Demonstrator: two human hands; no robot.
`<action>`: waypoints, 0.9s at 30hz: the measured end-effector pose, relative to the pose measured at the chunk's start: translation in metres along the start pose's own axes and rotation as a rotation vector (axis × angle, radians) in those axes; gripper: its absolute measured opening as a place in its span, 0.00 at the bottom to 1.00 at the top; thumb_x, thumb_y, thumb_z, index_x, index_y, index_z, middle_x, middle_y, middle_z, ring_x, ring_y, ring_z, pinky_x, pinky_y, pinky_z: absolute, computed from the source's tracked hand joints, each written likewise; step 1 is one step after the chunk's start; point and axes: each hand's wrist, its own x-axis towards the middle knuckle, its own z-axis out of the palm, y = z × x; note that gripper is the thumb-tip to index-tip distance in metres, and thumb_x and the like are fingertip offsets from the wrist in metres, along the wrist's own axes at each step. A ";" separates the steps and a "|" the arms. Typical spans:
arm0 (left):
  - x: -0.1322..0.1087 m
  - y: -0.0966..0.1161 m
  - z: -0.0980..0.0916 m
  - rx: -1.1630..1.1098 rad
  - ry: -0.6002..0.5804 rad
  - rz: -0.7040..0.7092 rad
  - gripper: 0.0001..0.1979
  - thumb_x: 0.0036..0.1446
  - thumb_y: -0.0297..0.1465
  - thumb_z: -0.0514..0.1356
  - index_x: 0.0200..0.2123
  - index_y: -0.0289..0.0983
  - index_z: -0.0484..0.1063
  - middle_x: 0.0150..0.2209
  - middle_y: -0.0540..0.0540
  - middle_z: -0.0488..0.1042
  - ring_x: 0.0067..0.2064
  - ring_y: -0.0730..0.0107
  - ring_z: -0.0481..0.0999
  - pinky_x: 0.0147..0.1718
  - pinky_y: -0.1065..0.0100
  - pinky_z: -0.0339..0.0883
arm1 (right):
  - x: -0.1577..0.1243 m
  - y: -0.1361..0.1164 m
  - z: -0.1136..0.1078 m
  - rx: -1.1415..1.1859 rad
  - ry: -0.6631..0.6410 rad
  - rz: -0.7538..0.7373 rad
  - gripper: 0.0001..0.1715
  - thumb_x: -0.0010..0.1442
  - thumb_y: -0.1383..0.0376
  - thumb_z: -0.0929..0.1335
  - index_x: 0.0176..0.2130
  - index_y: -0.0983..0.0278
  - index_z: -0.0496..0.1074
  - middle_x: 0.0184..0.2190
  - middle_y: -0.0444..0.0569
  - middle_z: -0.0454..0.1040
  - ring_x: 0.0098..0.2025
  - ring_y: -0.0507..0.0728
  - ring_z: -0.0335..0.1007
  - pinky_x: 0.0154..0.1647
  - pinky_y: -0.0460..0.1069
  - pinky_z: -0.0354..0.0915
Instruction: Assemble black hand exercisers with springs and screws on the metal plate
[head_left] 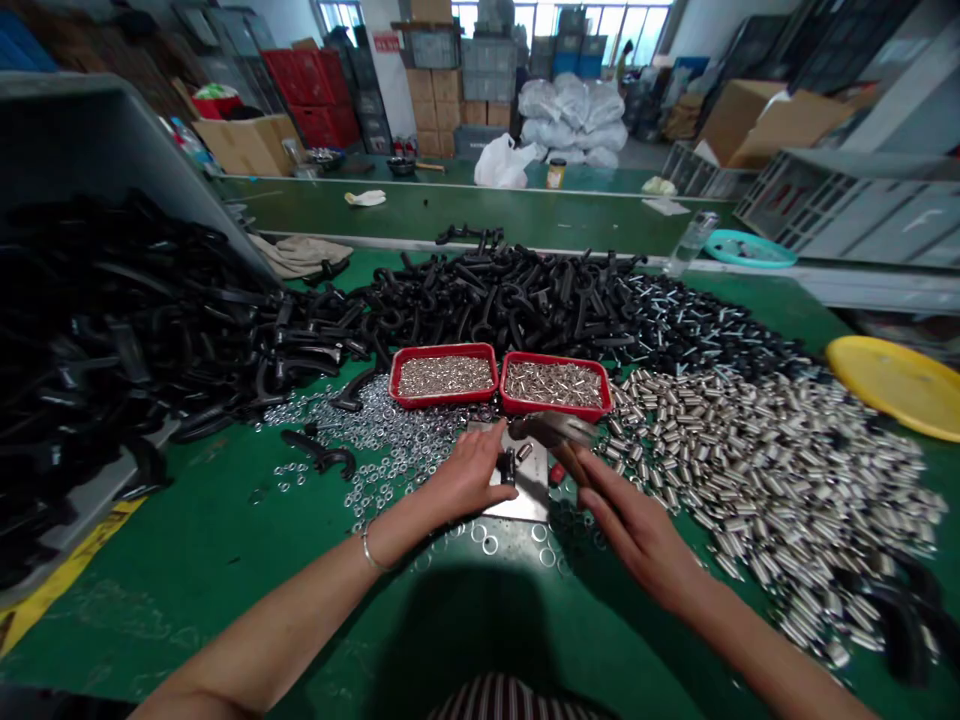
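Observation:
My right hand (630,520) grips a hammer (555,430) by its wooden handle, and the metal head hangs over the steel plate (532,490). On that plate my left hand (469,475) pinches a small black part (509,466) between thumb and fingers. Much of the part is covered by the fingers, so its full shape cannot be made out. A small metal cylinder (525,451) lies beside it, under the hammer head. Just right of the plate sits a small red object (556,474), partly in shadow.
Two red trays (444,403) of tiny metal pieces stand behind the plate. Washers (390,440) are scattered left; metal cylinders (780,470) are heaped right. Black curved handles (517,300) pile up behind and spill from a grey bin (195,190). A yellow lid (900,385) lies far right.

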 end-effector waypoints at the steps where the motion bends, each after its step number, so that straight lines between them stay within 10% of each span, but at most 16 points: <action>1: -0.002 -0.001 0.003 -0.018 -0.008 -0.010 0.52 0.51 0.42 0.69 0.70 0.33 0.43 0.62 0.29 0.63 0.62 0.40 0.63 0.61 0.44 0.53 | 0.006 0.001 0.004 0.005 -0.043 -0.004 0.30 0.70 0.56 0.60 0.69 0.55 0.58 0.65 0.53 0.66 0.63 0.64 0.65 0.62 0.62 0.62; 6: -0.001 -0.004 0.009 -0.075 0.013 -0.030 0.53 0.50 0.39 0.71 0.70 0.32 0.44 0.59 0.29 0.67 0.61 0.40 0.66 0.61 0.42 0.55 | 0.020 0.030 0.011 0.064 -0.129 0.212 0.31 0.71 0.51 0.56 0.67 0.60 0.60 0.39 0.53 0.80 0.34 0.61 0.77 0.39 0.58 0.74; 11: -0.012 0.012 0.008 -0.286 0.261 -0.233 0.43 0.54 0.42 0.68 0.67 0.35 0.52 0.50 0.38 0.72 0.56 0.49 0.70 0.57 0.47 0.64 | 0.016 0.042 0.012 -0.230 0.280 -0.018 0.27 0.66 0.51 0.63 0.55 0.62 0.74 0.53 0.60 0.73 0.55 0.69 0.67 0.59 0.67 0.60; 14: -0.021 0.034 0.011 -0.334 0.480 -0.275 0.41 0.58 0.46 0.64 0.66 0.37 0.51 0.53 0.38 0.70 0.55 0.52 0.70 0.56 0.48 0.66 | 0.022 0.026 0.031 0.133 0.217 0.102 0.23 0.66 0.50 0.64 0.48 0.60 0.78 0.47 0.55 0.76 0.53 0.66 0.70 0.58 0.62 0.62; 19: -0.035 0.055 0.024 -0.127 0.514 0.095 0.42 0.60 0.46 0.62 0.68 0.35 0.47 0.55 0.34 0.68 0.56 0.50 0.69 0.56 0.47 0.64 | 0.038 -0.013 0.081 1.018 0.224 0.501 0.24 0.59 0.46 0.69 0.44 0.60 0.77 0.38 0.49 0.78 0.38 0.59 0.73 0.37 0.51 0.71; 23: -0.049 0.017 0.005 -0.061 0.410 0.150 0.35 0.64 0.43 0.59 0.67 0.34 0.51 0.55 0.35 0.70 0.55 0.55 0.69 0.55 0.53 0.67 | 0.037 -0.015 0.098 1.107 0.327 0.502 0.25 0.58 0.47 0.71 0.46 0.60 0.78 0.38 0.47 0.75 0.35 0.55 0.71 0.33 0.46 0.68; 27: -0.088 -0.064 -0.055 0.165 0.520 -0.188 0.17 0.67 0.30 0.51 0.57 0.38 0.68 0.55 0.39 0.70 0.57 0.55 0.68 0.57 0.51 0.62 | 0.015 0.006 0.086 0.732 0.374 0.500 0.27 0.60 0.45 0.69 0.48 0.61 0.77 0.30 0.44 0.72 0.27 0.53 0.65 0.27 0.45 0.62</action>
